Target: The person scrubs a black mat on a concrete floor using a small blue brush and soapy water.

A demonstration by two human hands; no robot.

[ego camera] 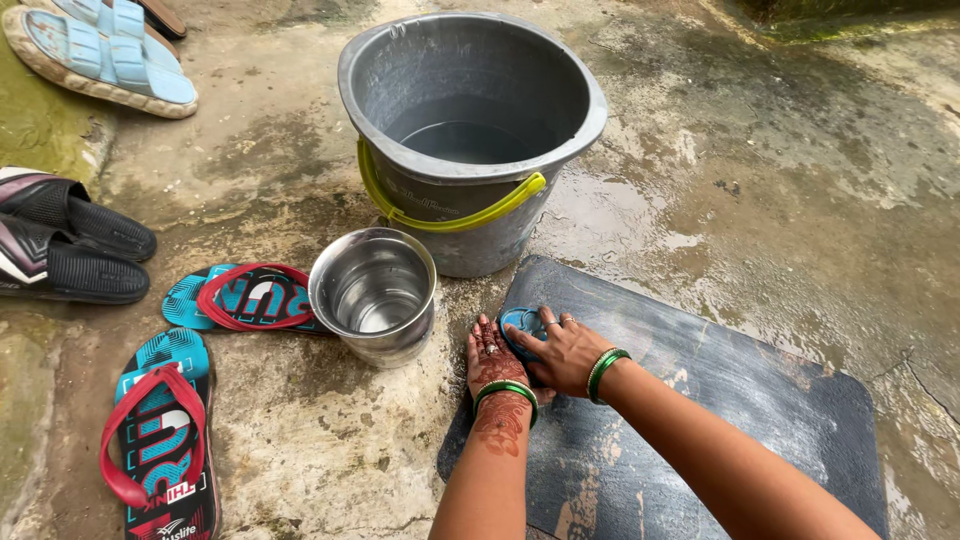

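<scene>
Blue scrubber (pixel 522 322) we are pressing on the dark mat (pixel 700 400), left hand (pixel 492 358) flat, right hand (pixel 562 350) clamped on it, mid-scrub, likely water needed.

Left hand (pixel 492 360) and right hand (pixel 565 350) press a blue scrubber (pixel 520 325) onto a dark mat (pixel 720 400), beside a steel pot (pixel 374 292) and grey bucket (pixel 470 130).

The blue thing (pixel 522 322) under the right hand (pixel 562 352) is mostly covered by the fingers; its kind cannot be told. The dark mat (pixel 720 400) runs off the bottom edge, as does one flip-flop (pixel 160 440).
</scene>
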